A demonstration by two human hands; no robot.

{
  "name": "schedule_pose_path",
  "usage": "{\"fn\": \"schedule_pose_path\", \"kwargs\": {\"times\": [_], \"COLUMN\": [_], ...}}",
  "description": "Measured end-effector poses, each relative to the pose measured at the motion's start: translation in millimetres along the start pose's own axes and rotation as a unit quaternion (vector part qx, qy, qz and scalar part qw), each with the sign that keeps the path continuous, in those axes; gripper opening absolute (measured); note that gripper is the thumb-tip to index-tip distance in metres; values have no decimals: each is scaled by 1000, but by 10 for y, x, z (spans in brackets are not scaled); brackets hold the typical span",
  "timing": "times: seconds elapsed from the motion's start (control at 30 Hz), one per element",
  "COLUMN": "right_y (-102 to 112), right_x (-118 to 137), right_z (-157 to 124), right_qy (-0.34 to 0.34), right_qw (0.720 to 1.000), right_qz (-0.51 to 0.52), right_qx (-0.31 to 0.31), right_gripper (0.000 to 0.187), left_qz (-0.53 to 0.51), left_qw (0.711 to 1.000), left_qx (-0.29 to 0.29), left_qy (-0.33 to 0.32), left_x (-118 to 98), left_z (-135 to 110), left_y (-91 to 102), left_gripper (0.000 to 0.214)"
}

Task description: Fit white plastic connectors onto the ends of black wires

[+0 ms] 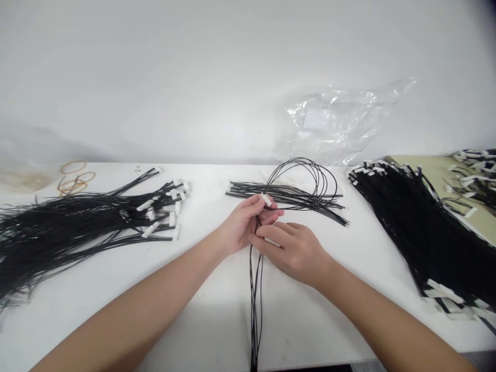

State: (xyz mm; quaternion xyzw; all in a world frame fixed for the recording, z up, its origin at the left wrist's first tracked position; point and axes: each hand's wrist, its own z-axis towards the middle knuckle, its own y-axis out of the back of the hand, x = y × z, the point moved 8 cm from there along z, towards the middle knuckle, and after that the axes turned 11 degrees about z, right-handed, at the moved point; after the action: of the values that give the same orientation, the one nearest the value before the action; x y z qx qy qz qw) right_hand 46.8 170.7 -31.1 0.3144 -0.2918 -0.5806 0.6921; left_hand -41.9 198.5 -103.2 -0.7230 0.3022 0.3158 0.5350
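Observation:
Both my hands meet at the middle of the white table (217,310). My left hand (244,222) is closed, pinching a small white connector (266,200) at the end of thin black wires. My right hand (292,248) is closed around the same bunch of black wires (254,299), which hangs down toward the table's near edge. Beyond my fingers these wires loop in an arc (310,173) over a small flat pile of black wires (294,199).
A large heap of black wires with white connectors (77,222) lies at the left, with rubber bands (75,178) behind it. A denser stack of wires (422,227) sits at the right on a tan sheet (445,178). A clear plastic bag (341,121) lies at the back.

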Motion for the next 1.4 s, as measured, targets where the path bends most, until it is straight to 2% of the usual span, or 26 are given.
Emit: {"fn": "schedule_pose_path", "kwargs": {"times": [0.13, 0.27, 0.33, 0.43, 0.53, 0.6, 0.83, 1.4], "right_y": [-62, -62, -23, 108, 253, 280, 188, 224], "right_x": [1, -22, -38, -60, -119, -143, -90, -102], "right_z": [4, 5, 1, -2, -24, -44, -20, 1], "right_qy": [-11, -22, -19, -1, -7, -11, 24, 41], "right_qw": [998, 994, 993, 997, 999, 997, 996, 994], "right_qz": [30, 64, 76, 70, 9, -32, -56, -67], "right_qx": [49, 86, 88, 43, -36, -63, -66, -70], "right_gripper": [11, 27, 28, 24, 23, 23, 19, 16], "left_qz": [-18, -34, -40, -49, -55, -56, -56, -43], "left_qw": [1000, 999, 999, 999, 998, 998, 998, 999], "left_qx": [-12, -16, -15, -14, -14, -16, -13, 3], "left_qy": [4, 2, 0, -3, -6, -6, 4, 1], "left_x": [-5, -32, -46, -57, -66, -70, -58, -37], "left_z": [-1, -5, -6, -4, -2, -3, -17, -10], "left_y": [15, 22, 25, 29, 28, 26, 5, -12], "left_gripper": [8, 6, 5, 4, 3, 3, 3, 5]}}
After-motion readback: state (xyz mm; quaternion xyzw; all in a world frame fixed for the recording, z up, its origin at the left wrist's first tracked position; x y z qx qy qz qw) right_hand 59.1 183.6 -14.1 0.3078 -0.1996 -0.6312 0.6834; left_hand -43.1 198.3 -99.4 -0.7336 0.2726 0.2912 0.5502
